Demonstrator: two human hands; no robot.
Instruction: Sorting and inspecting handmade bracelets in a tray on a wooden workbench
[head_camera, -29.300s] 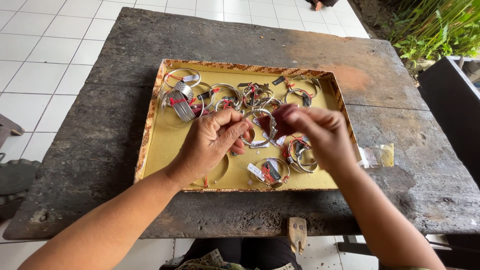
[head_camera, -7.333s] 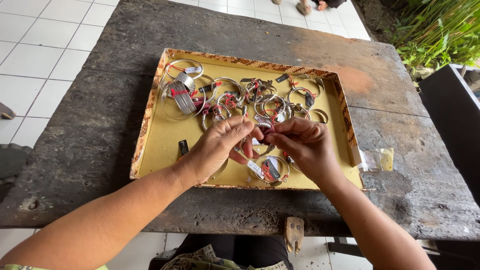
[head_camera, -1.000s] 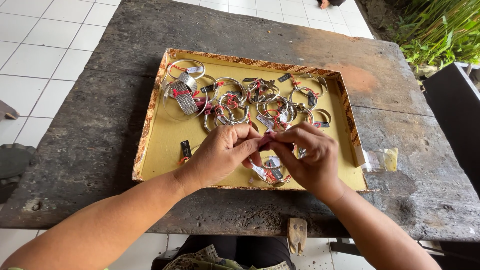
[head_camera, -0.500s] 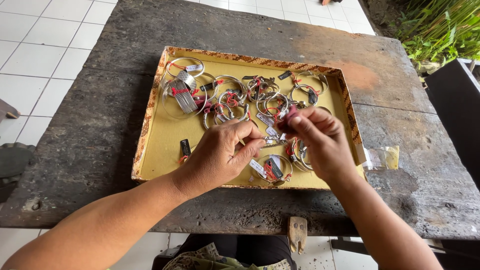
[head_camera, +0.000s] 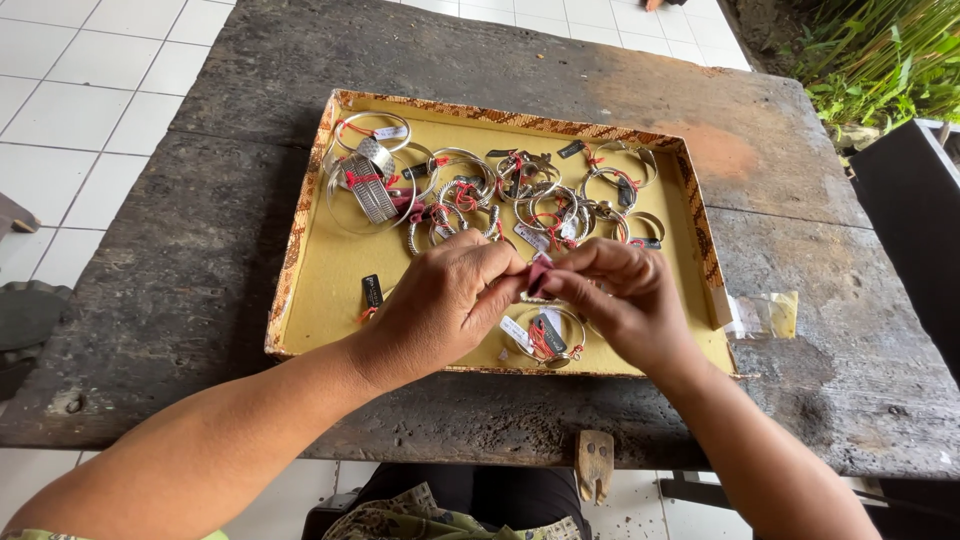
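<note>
Head view: a small red piece (head_camera: 540, 272), too small to identify, is pinched between the fingertips of the left hand (head_camera: 445, 300) and right hand (head_camera: 615, 295) above the yellow tray (head_camera: 320, 270); it is best kept low over the bracelets (head_camera: 480, 195).

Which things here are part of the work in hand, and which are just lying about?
In hand: left hand, right hand, small tag pinched between them, yellow tray, silver bangles.
Lying about: clear plastic bag, wooden peg, plants.
</note>
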